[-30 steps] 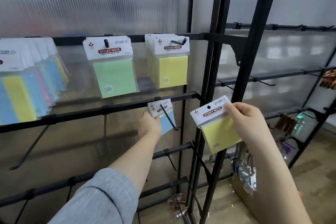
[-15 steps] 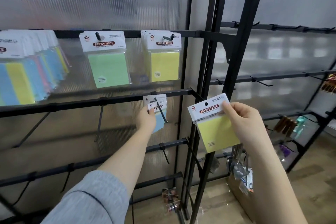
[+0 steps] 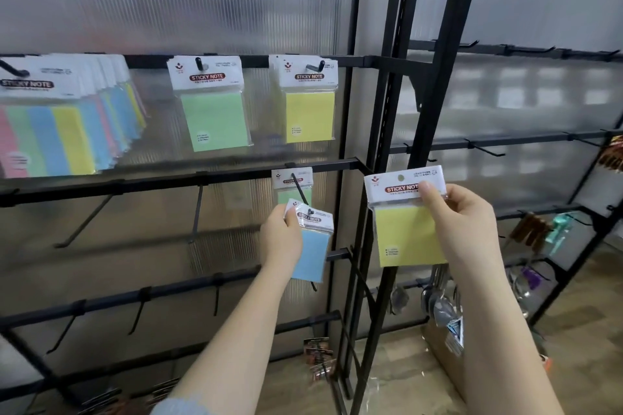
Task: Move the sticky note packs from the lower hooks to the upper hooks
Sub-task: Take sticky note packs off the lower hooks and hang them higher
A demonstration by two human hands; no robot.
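Head view: the left hand grips a blue sticky note pack by its header card, and the pack now sits at the outer tip of the lower hook, where a second ago it hung further back toward the rail. The hook's end appears to be still inside the pack's hang hole, so the pack is nearly off but not free. Behind it a green pack remains on the same hook, close to the lower rail.

The right hand pinches the header of a yellow pack, fingers curled round its top right corner, holding it in the air just right of the rack upright, at about the same spot as before. It hangs on no hook.

On the upper rail hang a green pack, yellow packs and a thick bunch of multicolour packs at the left.

By my reading, one more pull frees the blue pack; then both held packs need lifting to upper hooks, and the green one below is left to move
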